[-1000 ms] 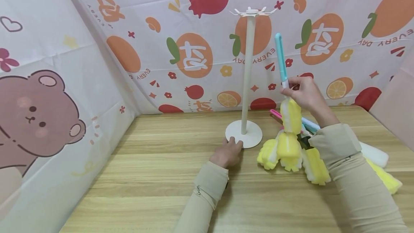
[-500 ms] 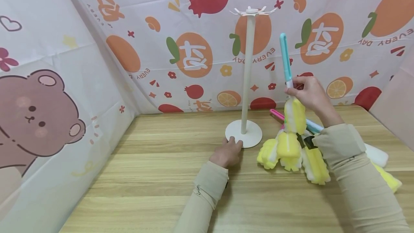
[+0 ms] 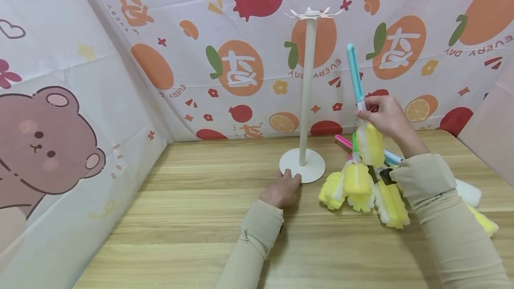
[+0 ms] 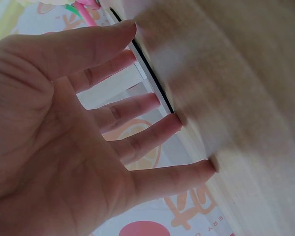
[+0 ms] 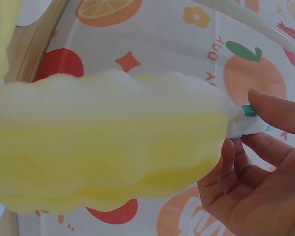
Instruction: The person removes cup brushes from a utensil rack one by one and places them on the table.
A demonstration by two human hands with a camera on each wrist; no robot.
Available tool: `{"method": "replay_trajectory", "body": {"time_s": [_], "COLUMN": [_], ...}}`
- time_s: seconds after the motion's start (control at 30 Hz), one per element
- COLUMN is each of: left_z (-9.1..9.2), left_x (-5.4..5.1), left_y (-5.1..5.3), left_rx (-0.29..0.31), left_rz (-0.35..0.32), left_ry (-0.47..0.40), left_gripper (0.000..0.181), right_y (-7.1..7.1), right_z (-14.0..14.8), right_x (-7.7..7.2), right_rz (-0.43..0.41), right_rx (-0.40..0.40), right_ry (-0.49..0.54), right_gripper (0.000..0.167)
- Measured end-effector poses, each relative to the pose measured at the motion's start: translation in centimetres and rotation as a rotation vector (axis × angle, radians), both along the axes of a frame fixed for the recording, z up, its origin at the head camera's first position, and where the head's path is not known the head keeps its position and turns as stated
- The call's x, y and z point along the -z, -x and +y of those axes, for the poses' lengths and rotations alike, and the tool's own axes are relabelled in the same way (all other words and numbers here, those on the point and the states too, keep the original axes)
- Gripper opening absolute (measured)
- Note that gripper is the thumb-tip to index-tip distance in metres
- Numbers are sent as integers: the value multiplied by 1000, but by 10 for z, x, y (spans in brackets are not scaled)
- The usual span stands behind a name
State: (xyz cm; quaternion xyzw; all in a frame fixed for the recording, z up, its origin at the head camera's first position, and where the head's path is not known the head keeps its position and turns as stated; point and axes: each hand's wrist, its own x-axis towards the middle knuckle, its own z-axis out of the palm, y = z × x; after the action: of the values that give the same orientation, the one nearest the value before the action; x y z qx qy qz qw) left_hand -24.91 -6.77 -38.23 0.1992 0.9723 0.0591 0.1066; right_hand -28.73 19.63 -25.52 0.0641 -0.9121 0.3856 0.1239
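Note:
In the head view my right hand point(image 3: 387, 117) pinches a sponge brush point(image 3: 355, 72) by the white neck of its teal handle. The brush hangs handle up, its yellow and white sponge head point(image 5: 108, 142) filling much of the right wrist view. To its left stands a white rack point(image 3: 307, 88) with a ring of hooks point(image 3: 313, 14) on top of its post. My left hand point(image 3: 282, 189) rests at the front edge of the round base point(image 3: 315, 171). In the left wrist view its fingers point(image 4: 152, 137) are spread, some tips on the table and others at the base's rim.
Several more sponge brushes point(image 3: 358, 181) lie piled on the wooden table point(image 3: 201, 217) below the raised one, with pink, green and blue handles showing. A white cylindrical thing point(image 3: 469, 192) and a yellow sponge point(image 3: 483, 221) lie partly behind the right sleeve. A printed cloth point(image 3: 192, 70) hangs behind.
My right hand has shifted slightly right with the teal brush, uncovering a green handle in the pile. The left hand and the rack have stayed in place.

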Motion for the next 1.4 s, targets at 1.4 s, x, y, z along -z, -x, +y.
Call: {"method": "replay_trajectory", "body": {"time_s": [1.4], "left_z": [0], "left_x": [3], "left_y": [1], "left_rx": [4], "left_rz": [10], "left_ry": [-10], "left_gripper": [16], "right_y": [-3], "right_z": [7], "right_x": [20], "right_rz": [112], "right_rx": [45], "right_ry": [-349], "right_gripper": [27]}}
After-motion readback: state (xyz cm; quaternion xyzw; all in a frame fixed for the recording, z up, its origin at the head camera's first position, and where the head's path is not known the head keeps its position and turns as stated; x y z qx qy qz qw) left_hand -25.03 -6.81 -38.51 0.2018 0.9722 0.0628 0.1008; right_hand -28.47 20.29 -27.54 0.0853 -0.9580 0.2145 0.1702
